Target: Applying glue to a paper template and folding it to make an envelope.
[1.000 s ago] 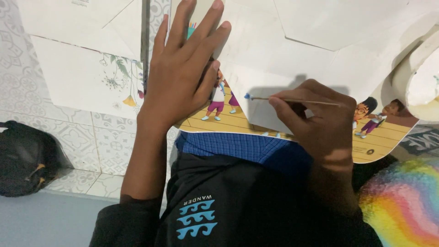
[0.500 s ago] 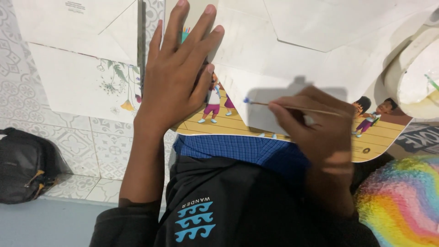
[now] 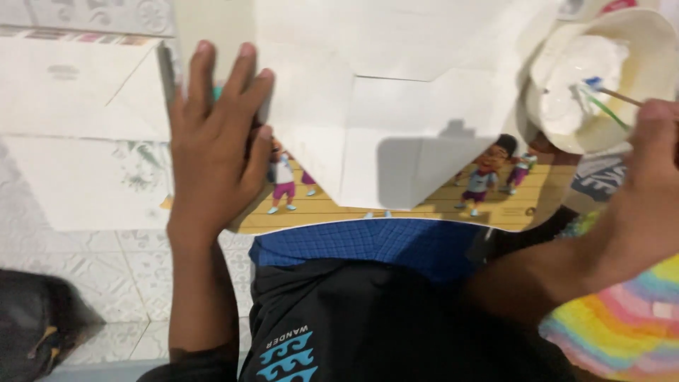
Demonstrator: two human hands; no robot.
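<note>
White paper sheets (image 3: 396, 106) overlie a cartoon board (image 3: 424, 209) on the person's lap. Left hand (image 3: 216, 148), fingers spread flat, presses the board's left edge. Right hand (image 3: 647, 191) pinches a thin stick (image 3: 619, 95), its tip in the paste bowl (image 3: 601, 78) beyond the board's right corner.
</note>
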